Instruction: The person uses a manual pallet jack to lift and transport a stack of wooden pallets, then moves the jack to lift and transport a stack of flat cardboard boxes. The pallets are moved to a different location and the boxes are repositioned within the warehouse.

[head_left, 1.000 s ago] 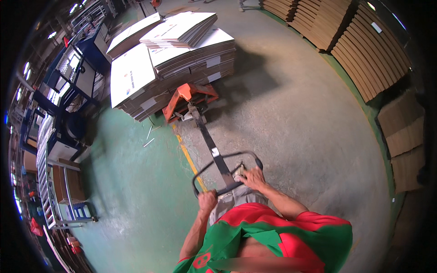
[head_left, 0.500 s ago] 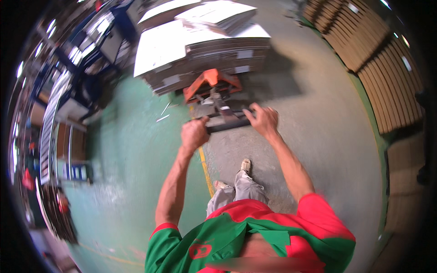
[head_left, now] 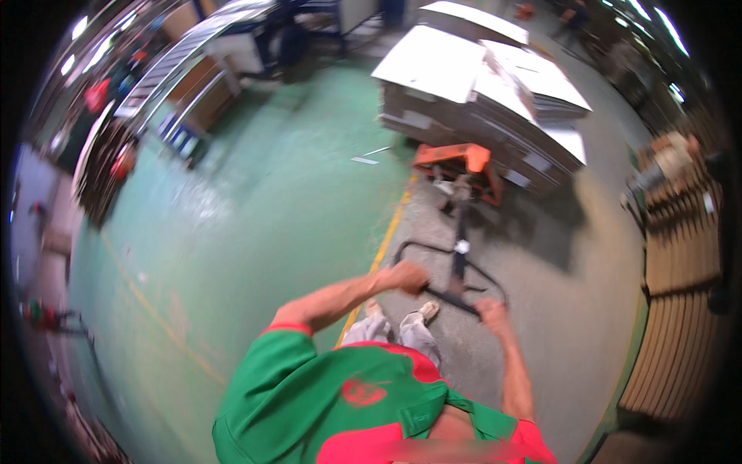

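My left hand is wrapped round the left end of the black loop handle of a pallet jack. On the right end of the same bar, my right hand is closed too. The handle's shaft runs forward to the orange pallet jack body. Behind that body stands a big load of stacked flat cardboard sheets with white tops. Its forks are hidden under the load. My feet are on the floor just short of the handle.
A roller conveyor and blue machinery stand far left. Brown cardboard stacks line the right side, with a person beside them. Yellow lines mark the green and grey floor. Thin white strips lie left of the jack.
My view has swung left, so the load and jack appear farther right. The handle has come down closer to my body, and my left arm is more bent. Both hands keep their hold.
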The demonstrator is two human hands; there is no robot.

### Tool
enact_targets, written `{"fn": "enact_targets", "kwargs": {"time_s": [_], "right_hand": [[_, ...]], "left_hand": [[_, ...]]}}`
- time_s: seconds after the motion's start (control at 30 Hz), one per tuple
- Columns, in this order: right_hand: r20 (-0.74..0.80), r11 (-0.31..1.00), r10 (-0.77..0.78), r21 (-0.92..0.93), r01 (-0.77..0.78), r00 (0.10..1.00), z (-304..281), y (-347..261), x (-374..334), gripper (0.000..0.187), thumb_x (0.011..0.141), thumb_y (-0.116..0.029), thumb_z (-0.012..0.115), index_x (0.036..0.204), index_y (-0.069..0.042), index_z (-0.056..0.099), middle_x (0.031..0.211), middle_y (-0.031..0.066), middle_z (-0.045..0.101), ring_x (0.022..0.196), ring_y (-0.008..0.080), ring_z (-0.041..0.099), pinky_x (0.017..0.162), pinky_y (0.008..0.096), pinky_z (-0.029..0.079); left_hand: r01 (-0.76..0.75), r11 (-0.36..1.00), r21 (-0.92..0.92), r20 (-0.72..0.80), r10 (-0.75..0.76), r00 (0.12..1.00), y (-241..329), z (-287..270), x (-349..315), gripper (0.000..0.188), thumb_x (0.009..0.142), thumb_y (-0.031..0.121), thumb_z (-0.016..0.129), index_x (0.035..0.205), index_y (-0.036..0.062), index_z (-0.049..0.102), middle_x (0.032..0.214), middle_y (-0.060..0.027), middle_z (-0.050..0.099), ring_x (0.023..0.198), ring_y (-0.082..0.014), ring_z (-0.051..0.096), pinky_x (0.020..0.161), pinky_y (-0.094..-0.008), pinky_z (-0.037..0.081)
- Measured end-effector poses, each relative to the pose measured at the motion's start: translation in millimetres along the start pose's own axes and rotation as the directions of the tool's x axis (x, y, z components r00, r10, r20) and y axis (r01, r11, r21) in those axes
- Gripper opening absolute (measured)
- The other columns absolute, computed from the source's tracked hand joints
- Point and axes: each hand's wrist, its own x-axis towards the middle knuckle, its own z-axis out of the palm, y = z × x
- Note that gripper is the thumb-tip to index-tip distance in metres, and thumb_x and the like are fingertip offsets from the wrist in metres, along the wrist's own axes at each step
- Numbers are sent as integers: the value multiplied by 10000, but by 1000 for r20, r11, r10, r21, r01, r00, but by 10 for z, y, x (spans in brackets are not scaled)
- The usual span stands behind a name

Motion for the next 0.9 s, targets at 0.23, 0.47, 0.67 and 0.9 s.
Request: {"fn": "enact_targets", "kwargs": {"time_s": [0.23, 0.47, 0.67, 0.9], "right_hand": [[-639, 963, -27, -222, -150, 769, -500, -524, 310, 399, 1019, -459, 528, 1004, -95, 691, 826, 180, 696, 785, 383, 680, 685, 487, 494], [-139, 845, 229, -463, -268, 963, 1791, 182, -528, 584, 991, -595, 469, 1027, -91, 762, 995, 250, 722, 954, 440, 680, 843, 551, 489], [16, 899, 292, -344, -269, 956, 1780, 245, -834, 671, 998, -633, 388, 1138, -87, 751, 1100, 262, 707, 1080, 459, 649, 916, 546, 479], [-108, 914, 149, -364, -178, 983, 1983, -151, -1394, 702, 999, -644, 366, 1133, -72, 748, 1102, 271, 698, 1091, 477, 630, 922, 555, 475]], "left_hand": [[121, 993, 15, -614, -87, 784, 89, -936, 240, 87, 726, 158, 661, 800, 116, 645, 673, -126, 664, 697, -329, 705, 550, -454, 519], [141, 989, -46, -162, -146, 976, 494, 1516, -878, 102, 720, 197, 701, 667, 170, 618, 700, -58, 655, 712, -263, 688, 600, -410, 466], [224, 971, 81, -439, -167, 883, 684, 1982, -958, 79, 683, 196, 716, 652, 170, 649, 593, -40, 619, 646, -263, 677, 617, -405, 494], [373, 928, 29, -543, -299, 785, 1155, 2087, -1307, 54, 654, 171, 740, 618, 167, 699, 660, -65, 694, 698, -261, 713, 634, -401, 519]]}}
